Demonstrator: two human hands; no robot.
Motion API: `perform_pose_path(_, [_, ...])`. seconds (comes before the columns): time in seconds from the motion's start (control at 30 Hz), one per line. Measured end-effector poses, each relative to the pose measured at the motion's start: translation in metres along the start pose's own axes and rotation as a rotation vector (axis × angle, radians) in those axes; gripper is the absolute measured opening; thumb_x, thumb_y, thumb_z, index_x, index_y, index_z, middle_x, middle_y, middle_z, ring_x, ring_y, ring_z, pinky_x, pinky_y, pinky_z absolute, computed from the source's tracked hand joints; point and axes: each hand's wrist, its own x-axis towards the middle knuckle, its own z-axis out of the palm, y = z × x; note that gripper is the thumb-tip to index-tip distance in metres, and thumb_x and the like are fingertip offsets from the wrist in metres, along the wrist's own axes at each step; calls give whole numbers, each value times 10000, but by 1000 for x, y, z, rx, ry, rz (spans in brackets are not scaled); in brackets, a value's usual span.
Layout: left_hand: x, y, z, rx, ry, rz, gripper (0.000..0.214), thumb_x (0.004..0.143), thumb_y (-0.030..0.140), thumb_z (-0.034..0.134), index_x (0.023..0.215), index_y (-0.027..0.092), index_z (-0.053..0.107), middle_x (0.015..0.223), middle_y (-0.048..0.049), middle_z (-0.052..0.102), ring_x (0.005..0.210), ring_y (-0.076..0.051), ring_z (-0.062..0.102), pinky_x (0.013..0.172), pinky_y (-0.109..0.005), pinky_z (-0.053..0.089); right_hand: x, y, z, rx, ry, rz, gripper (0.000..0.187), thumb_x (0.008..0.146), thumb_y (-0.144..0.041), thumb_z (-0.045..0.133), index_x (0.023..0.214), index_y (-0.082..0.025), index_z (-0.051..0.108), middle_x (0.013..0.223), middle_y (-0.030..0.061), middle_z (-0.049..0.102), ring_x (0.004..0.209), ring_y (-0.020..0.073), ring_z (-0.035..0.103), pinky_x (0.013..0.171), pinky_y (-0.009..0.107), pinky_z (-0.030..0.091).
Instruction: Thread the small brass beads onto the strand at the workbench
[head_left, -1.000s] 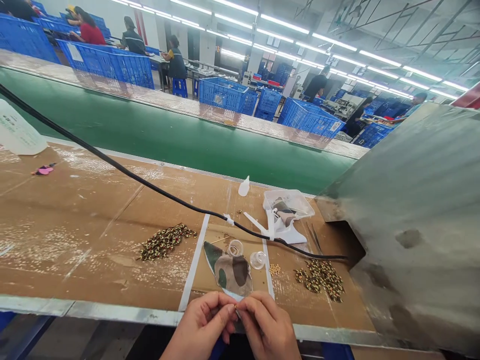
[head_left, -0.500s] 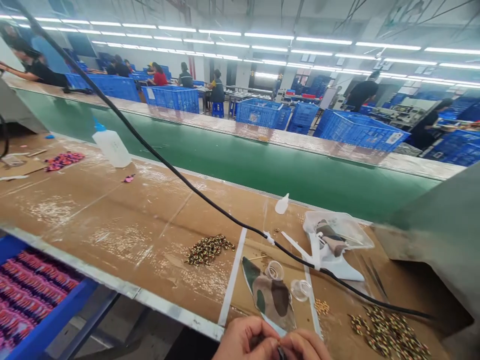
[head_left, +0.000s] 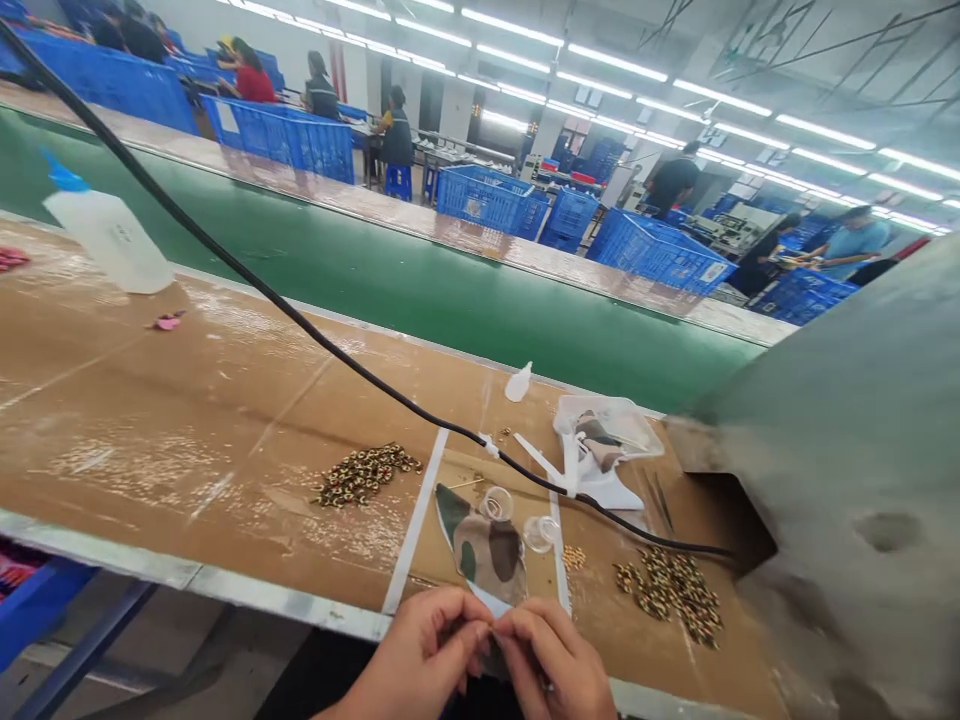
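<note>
At the table's front edge my left hand [head_left: 429, 652] and my right hand [head_left: 556, 658] meet, thumbs and forefingers pinched together. Whatever is between the fingertips is too small and covered to make out. Just beyond them lies a camouflage cloth piece [head_left: 491, 548], with a small clear plastic cup [head_left: 496, 504] on its upper part. A second clear cup [head_left: 538, 534] stands beside the cloth. Tiny tan beads [head_left: 574, 558] lie right of the white tape strip. Small dark-and-gold ring-like pieces form a right pile [head_left: 675, 592] and a left pile [head_left: 365, 474].
A black cable [head_left: 300, 318] crosses above the table. At the back are a small white bottle [head_left: 518, 383], a clear tray [head_left: 645, 425] and a larger blue-capped bottle [head_left: 112, 238]. Tweezers [head_left: 660, 500] lie right. A grey metal housing [head_left: 862, 450] borders the right side, a green belt [head_left: 375, 265] the far side.
The view has swung right and tilted, so the table's contents sit further left. Both hands show more fully now and stay pinched together at the table edge.
</note>
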Motion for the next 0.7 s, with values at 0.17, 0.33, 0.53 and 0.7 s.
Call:
perform_pose_path(0.17, [-1, 5, 1, 23, -17, 19, 196, 774, 297, 548, 735, 125, 634, 626, 11, 536, 570, -136, 510, 507, -228, 422, 3, -2, -6, -29, -43, -35, 104, 909, -186, 466, 877, -215, 561, 738, 13, 603, 604, 103, 623, 570, 166, 482])
perform_pose_path(0.33, [-1, 5, 2, 48, -3, 16, 177, 778, 276, 541, 731, 132, 634, 622, 12, 533, 562, -139, 511, 501, -226, 424, 2, 0, -8, -44, -62, -57, 123, 915, -179, 446, 884, -200, 563, 754, 22, 608, 623, 105, 629, 583, 167, 490])
perform_pose_path(0.53, [-2, 6, -1, 263, 26, 85, 204, 817, 260, 495, 720, 166, 649, 628, 9, 555, 563, -139, 525, 526, -224, 413, 1, -2, -6, -82, -55, -61, 159, 927, -204, 436, 882, -209, 588, 754, 18, 621, 624, 101, 625, 583, 163, 481])
perform_pose_path(0.7, [-2, 15, -2, 389, 21, 110, 212, 797, 179, 481, 666, 173, 647, 594, 11, 567, 611, -155, 541, 590, -237, 407, -2, -2, -2, -72, -48, -29, 182, 938, -221, 425, 881, -216, 598, 753, 21, 628, 635, 106, 626, 593, 170, 481])
